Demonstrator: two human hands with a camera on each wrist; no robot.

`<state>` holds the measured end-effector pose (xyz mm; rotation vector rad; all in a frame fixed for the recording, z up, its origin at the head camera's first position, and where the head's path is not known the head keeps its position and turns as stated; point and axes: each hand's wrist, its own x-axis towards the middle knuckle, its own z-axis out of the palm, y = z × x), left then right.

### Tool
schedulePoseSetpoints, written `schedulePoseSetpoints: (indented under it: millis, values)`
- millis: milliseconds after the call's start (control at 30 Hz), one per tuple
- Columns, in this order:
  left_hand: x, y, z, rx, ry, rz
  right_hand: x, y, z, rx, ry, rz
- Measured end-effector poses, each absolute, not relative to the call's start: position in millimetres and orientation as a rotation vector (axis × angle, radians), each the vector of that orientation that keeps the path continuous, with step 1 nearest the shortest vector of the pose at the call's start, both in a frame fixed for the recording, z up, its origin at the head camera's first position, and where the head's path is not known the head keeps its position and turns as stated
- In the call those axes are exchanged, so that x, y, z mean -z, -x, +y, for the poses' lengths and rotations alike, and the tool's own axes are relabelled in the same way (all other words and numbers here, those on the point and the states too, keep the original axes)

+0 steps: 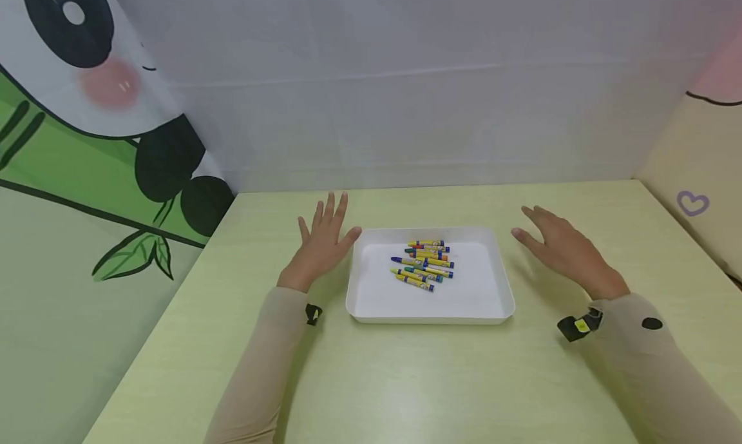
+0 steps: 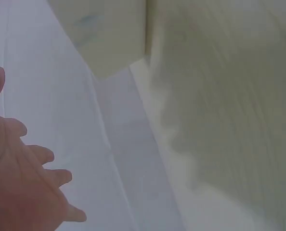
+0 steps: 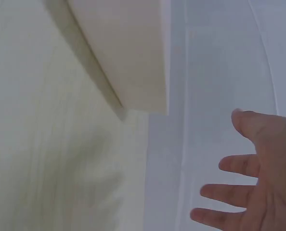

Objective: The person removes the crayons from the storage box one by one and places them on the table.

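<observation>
We see a white tray [image 1: 475,292] on the bench [image 1: 429,379], nearer its far edge than the bottom of the view, with a loose cluster of crayons [image 1: 422,262] lying near its middle, several overlapping. Our left hand [image 1: 317,254] is spread with fingers straight towards the far edge of the bench; its thumb tip overlaps the tray's far left corner in the head view, and whether it touches we cannot tell. Our right hand [image 1: 570,250] is apart from the tray, on the side of the bench's right edge, fingers extended and thumb held away. Neither hand grips anything.

We judge this to be a pause between handling steps, with the crayons lying together in the tray. To handle one, we would need to bring a hand in over the rim and pinch a single crayon without dragging its neighbours.
</observation>
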<state>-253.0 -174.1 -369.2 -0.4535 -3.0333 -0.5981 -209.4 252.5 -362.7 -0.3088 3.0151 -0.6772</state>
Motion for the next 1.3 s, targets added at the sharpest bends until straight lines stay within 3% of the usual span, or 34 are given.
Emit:
schedulePoseSetpoints:
  millis: [500,933,1300]
  values:
    - [378.1,262.8,-186.3,1.804,0.580,-2.817,339.2,227.9,230.2,0.911,0.517,2.718]
    - [393.5,269.6,-182.8,2.318,0.618,-2.573,350.7,255.4,200.3,0.850,0.645,2.506]
    - [405.0,273.7,-181.8,2.478,0.595,-2.463,364.5,272.5,181.4,0.800,0.668,2.459]
